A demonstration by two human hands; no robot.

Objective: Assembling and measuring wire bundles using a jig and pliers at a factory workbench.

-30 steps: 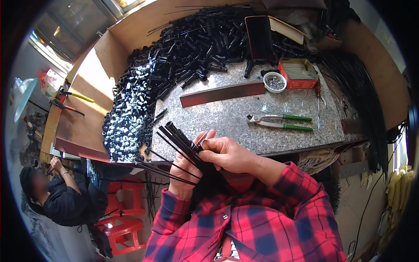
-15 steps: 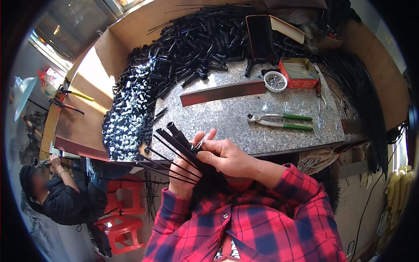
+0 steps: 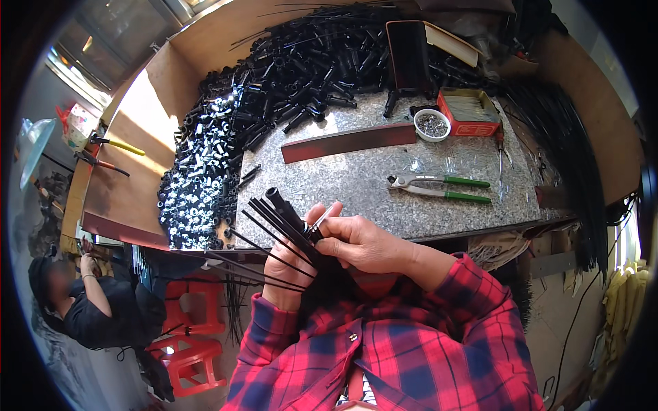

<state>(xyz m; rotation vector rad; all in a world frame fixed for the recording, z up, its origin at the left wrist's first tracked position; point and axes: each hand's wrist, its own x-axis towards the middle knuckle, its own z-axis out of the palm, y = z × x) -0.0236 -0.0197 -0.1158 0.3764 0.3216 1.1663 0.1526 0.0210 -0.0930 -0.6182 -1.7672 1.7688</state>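
Close to my body, my left hand (image 3: 288,264) is closed around a black tube (image 3: 282,205) with an open upper end, tilted up to the left. Several thin black rods (image 3: 264,242) fan out leftward beside the tube, across the fingers. My right hand (image 3: 360,248) is closed against the tube's right side, thumb and fingers pinched at a shiny band. Thin, bright wire-like strands (image 3: 322,218) show between the fingertips of the two hands. Exactly what the right fingers grip is partly hidden. The lower end of the bundle is lost against dark material at my chest.
Green-handled pincers (image 3: 442,188), a dark red strip (image 3: 349,142), a white bowl of small metal bits (image 3: 432,126) and a red box (image 3: 469,114) lie on the stone tabletop (image 3: 336,185). Black tubular parts (image 3: 301,82) are heaped behind. A person (image 3: 96,301) sits at the left.
The black tube has tipped slightly upright and shifted right, and the rods have spread a little differently. Both hands stay closed at the bundle. The person at the left has moved an arm.
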